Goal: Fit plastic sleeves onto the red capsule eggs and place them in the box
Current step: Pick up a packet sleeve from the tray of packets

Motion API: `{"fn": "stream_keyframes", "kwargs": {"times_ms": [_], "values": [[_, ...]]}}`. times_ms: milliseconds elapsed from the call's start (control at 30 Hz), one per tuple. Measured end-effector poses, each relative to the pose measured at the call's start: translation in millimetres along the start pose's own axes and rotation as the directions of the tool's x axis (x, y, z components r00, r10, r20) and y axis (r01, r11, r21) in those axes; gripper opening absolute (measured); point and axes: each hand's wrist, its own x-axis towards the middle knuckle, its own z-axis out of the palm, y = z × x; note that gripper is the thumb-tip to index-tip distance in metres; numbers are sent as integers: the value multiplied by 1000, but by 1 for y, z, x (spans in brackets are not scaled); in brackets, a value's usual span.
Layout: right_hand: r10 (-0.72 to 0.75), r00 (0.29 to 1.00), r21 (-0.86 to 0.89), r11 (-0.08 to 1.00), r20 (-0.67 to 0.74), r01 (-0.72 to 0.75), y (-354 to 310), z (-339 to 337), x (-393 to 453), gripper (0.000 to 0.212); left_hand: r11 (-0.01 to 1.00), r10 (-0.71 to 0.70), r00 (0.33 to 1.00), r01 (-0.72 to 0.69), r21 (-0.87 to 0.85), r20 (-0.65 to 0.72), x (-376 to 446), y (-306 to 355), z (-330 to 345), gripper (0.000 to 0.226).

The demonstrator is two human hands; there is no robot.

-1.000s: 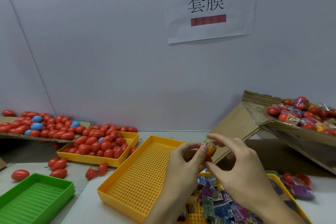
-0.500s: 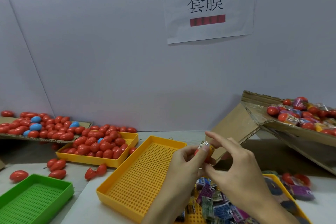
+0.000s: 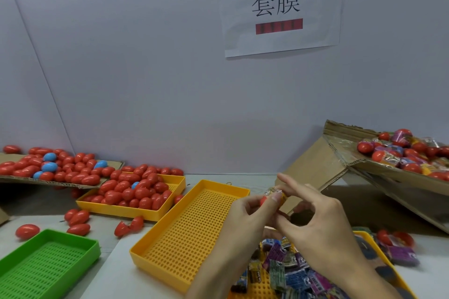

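Above the surface's front edge, the left hand (image 3: 245,216) pinches the egg (image 3: 264,200) steady so the right hand (image 3: 323,223) can work the pinched sleeve (image 3: 275,192) over its end; the box (image 3: 379,172) waits at right.

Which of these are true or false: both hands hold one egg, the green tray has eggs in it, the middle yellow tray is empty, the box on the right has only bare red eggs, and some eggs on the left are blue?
1. Both hands hold one egg. True: left hand, right hand.
2. The green tray has eggs in it. False: none show in it.
3. The middle yellow tray is empty. True.
4. The box holds only bare red eggs. False: its eggs wear coloured sleeves.
5. Some eggs on the left are blue. True.
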Motion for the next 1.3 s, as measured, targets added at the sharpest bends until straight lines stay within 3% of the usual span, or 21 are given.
{"fn": "stream_keyframes", "kwargs": {"times_ms": [167, 300, 500, 600, 733, 1000, 1167, 1300], "values": [[11, 999, 16, 1000, 32, -11, -2, -2, 0, 70, 998, -16, 1000, 18, 66, -25, 0, 1, 0, 32], [9, 998, 50, 999, -65, -5, -3, 0, -1, 72, 999, -8, 999, 9, 32, -35, 0, 1, 2, 34], [-36, 996, -66, 997, -77, 31, -4, 9, -3, 91, 1000, 21, 998, -20, 9, -61, 0, -1, 6, 27], [-38, 995, -111, 993, -94, 27, -6, 12, -5, 88, 1000, 3, 998, -2, 9, -65, -1, 2, 8, 37], [-21, 995, -94, 996, -97, 12, -7, 13, -5, 86, 997, -40, 995, 33, -76, -88, 1, 5, 9, 41], [22, 994, -33, 999, -106, -25, -11, 9, -3, 77, 987, 26, 984, -53, -152, -174, 0, 0, 19, 37], [38, 996, 59, 998, -78, -33, -10, 11, -3, 78, 945, -85, 981, 25, -326, -174, -1, 1, 19, 44], [21, 997, 10, 1000, -75, -21, -9, 12, -4, 77, 899, -174, 962, 67, -434, -212, -1, 4, 21, 32]]}}
